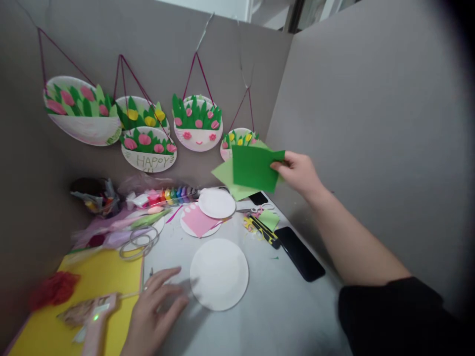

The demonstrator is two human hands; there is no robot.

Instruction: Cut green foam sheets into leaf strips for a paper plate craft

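My right hand is raised at the right of centre, its thumb and fingers pinching dark green paper. Light green paper shows behind the dark sheet and sticks out at its left and bottom. My left hand hovers low, left of a round white paper plate, fingers apart and nothing in them. Behind that plate, pink paper lies on a second plate, and another white plate sits beside it.
Decorated plate baskets hang on the grey wall. A pink glue gun lies on yellow paper at the left, near silver rings. A black phone, scissors and a light green piece lie at the right.
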